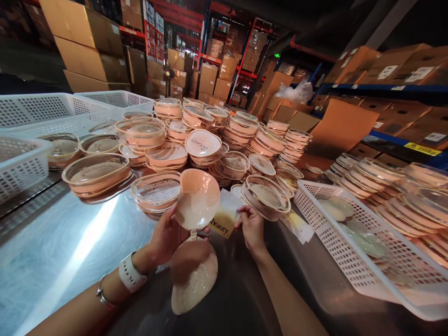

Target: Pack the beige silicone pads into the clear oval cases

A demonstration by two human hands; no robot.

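My left hand (167, 237) holds a pair of beige silicone cups (197, 200) joined by a small clasp; one cup stands up above my fingers, the other (193, 279) hangs down over the steel table (52, 261). My right hand (251, 227) pinches a small clear packet with a yellow card marked "beauty" (224, 220), just right of the upper cup. A white watch band and a thin bracelet are on my left wrist. Right behind my hands lie clear round cases with peach rims (156, 191).
Several stacks of the same clear cases (203, 144) cover the table's far half. White perforated baskets stand at the left (21, 163) and right (353, 242), the right one holding loose cups. More cases are stacked at far right (413, 205). Cardboard boxes fill shelving behind.
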